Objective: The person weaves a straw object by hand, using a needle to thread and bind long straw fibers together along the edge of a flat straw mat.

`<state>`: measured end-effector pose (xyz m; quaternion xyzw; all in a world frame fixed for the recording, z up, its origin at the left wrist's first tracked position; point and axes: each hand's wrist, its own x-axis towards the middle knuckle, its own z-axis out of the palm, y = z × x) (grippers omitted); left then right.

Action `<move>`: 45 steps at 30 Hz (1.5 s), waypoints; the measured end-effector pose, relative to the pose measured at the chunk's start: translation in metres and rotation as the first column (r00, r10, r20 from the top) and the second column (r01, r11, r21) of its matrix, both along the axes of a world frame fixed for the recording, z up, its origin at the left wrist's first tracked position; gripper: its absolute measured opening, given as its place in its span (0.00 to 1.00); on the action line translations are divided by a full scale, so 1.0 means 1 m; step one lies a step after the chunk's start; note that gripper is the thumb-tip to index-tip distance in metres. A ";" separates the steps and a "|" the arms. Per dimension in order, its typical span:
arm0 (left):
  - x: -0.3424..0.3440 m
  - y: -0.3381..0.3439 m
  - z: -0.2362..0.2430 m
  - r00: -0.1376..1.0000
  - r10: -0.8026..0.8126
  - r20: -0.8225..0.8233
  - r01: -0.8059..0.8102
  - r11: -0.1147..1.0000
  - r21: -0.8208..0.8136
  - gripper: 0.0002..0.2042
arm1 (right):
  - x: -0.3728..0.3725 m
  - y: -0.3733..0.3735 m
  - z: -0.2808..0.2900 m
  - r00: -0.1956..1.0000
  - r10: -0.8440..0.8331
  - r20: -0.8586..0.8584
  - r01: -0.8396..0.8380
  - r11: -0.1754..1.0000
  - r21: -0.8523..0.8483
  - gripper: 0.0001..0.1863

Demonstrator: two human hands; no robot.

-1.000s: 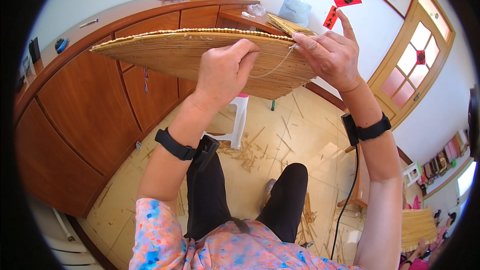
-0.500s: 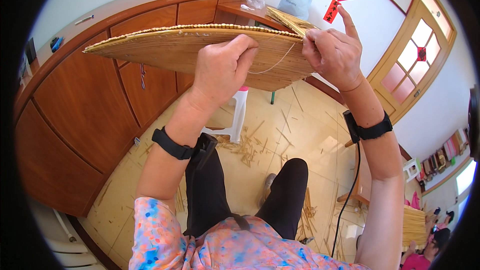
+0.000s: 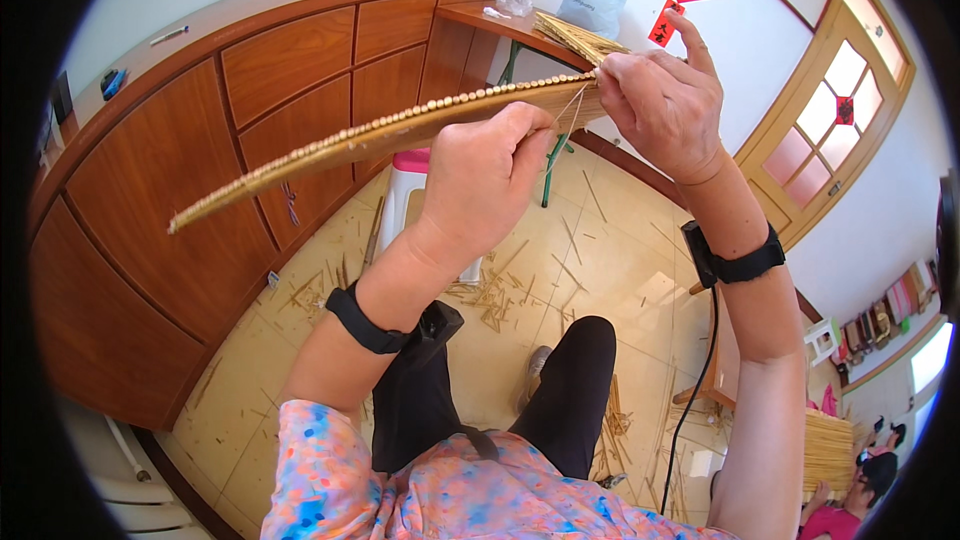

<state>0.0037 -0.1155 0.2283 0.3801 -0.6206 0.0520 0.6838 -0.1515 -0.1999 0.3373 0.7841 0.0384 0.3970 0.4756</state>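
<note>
A panel of thin straw-coloured stalks (image 3: 370,135), laid side by side, hangs in the air in front of me, seen nearly edge-on. Its row of round stalk ends faces up, and its left end dips lower than its right. My right hand (image 3: 665,105) pinches the panel's right end between thumb and fingers, one finger raised. In front of the panel, my left hand (image 3: 490,175) is closed in a pinch. White thread (image 3: 577,105) runs from near the right fingertips to the left fingers, with a loose loop hanging below. Whether a needle is there cannot be made out.
More bundled stalks (image 3: 575,38) lie on the desk behind. A white stool (image 3: 398,205) with a pink top stands under the panel. Stalk scraps (image 3: 495,300) litter the tiled floor. Wooden cabinets (image 3: 170,250) line the left; another person (image 3: 860,495) sits at lower right.
The panel's left end has dropped and its face has turned away, so it shows narrower. My left hand has moved right and slightly down, nearer the right hand, which stays almost in place.
</note>
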 end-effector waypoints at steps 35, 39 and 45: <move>0.015 -0.034 0.024 0.983 0.137 0.120 -0.121 0.984 -0.133 0.03 | -0.013 -0.012 0.016 0.988 -0.142 -0.066 0.155 0.949 0.274 0.13; 0.007 -0.024 0.017 0.991 0.108 0.083 -0.100 0.990 -0.099 0.05 | -0.014 -0.012 0.016 0.980 -0.193 -0.040 0.196 0.937 0.288 0.09; -0.010 -0.019 0.007 1.000 0.003 0.010 -0.002 0.999 -0.033 0.08 | -0.014 -0.006 0.010 0.986 -0.163 -0.029 0.164 0.939 0.301 0.09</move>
